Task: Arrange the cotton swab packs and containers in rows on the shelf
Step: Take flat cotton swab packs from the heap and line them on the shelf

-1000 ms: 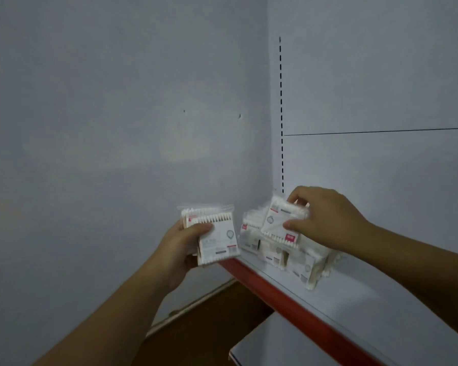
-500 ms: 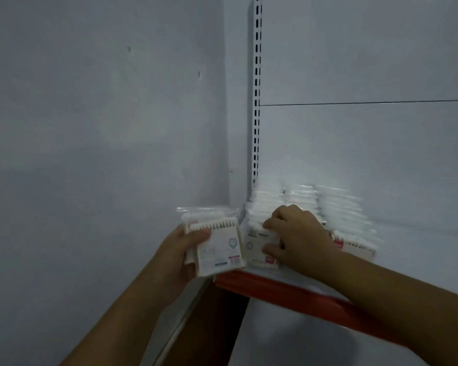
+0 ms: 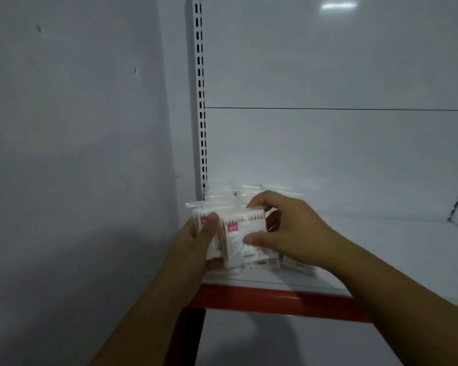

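Head view: left hand (image 3: 195, 249) grips spare swab packs (image 3: 199, 216), right hand (image 3: 294, 233) pinches one pack (image 3: 245, 227), likely next stood upright in the row (image 3: 298, 266) on the shelf (image 3: 381, 249).

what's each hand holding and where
Left hand grips a stack of packs by its left side; right hand pinches the front pack at its right side.

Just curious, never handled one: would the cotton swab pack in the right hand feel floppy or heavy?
Probably light: the right hand holds the cotton swab pack by thumb and fingertips alone. The row of sticks inside likely keeps it stiff. Its thin clear wrap may be slippery.
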